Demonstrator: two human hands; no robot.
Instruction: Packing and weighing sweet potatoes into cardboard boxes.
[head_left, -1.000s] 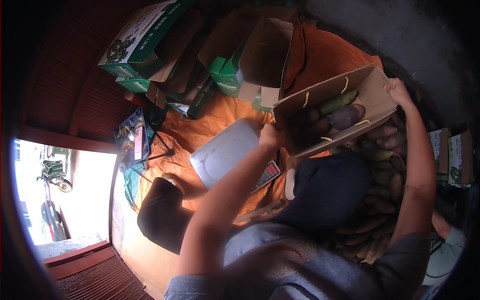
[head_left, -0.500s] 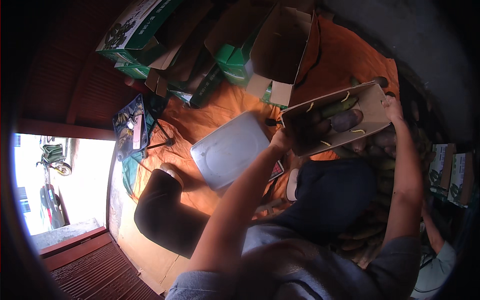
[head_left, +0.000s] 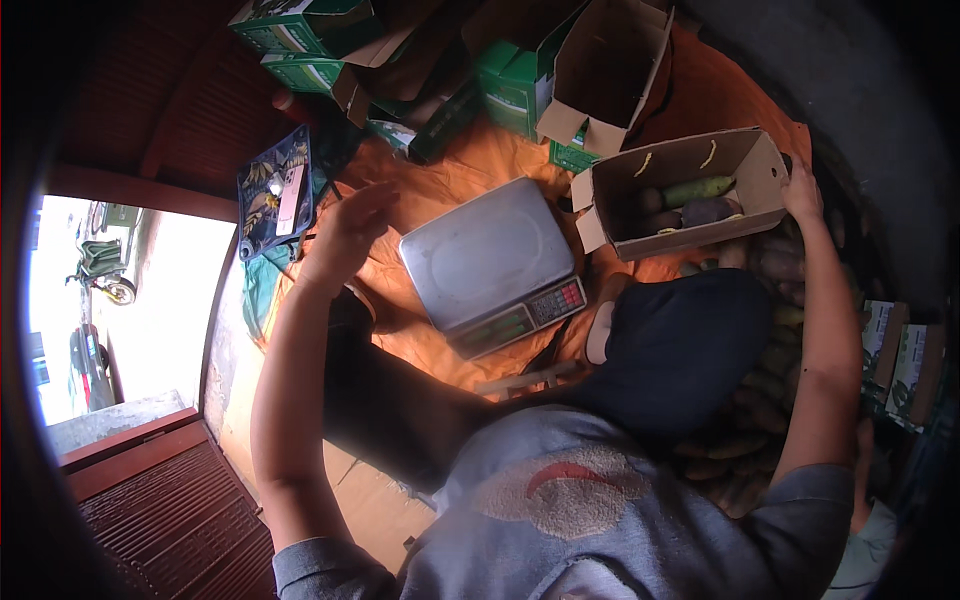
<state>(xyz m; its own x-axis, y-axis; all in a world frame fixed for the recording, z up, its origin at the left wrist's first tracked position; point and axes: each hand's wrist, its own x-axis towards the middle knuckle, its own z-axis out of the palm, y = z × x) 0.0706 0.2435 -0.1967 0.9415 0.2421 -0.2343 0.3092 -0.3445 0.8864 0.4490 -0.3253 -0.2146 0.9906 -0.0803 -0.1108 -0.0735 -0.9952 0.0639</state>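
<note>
At the right, my right hand (head_left: 801, 194) grips the end wall of an open cardboard box (head_left: 680, 243) with yellow cord loops along its sides. Inside lie a long green vegetable (head_left: 698, 190) and a few brownish-purple ones, one of them a plump dark root (head_left: 708, 211). My left hand (head_left: 352, 232) is raised at the left, fingers stretched out and nothing in it. Between my hands stands a weighing scale (head_left: 480, 255) with a bare metal plate. Its red-and-grey keypad (head_left: 556, 300) is on the side nearer me.
Open green-and-brown cartons (head_left: 510, 90) stand along the far side. A phone (head_left: 291, 198) lies on a small patterned folding stool (head_left: 258, 220) at the left. Orange sheeting (head_left: 440, 165) covers the floor. Heaped vegetables (head_left: 745, 440) lie at the right, near another person's sleeve (head_left: 870, 555).
My left hand has let go of the box and swung left past the scale. The box has come down lower and leveled beside the scale, my right hand still on its end.
</note>
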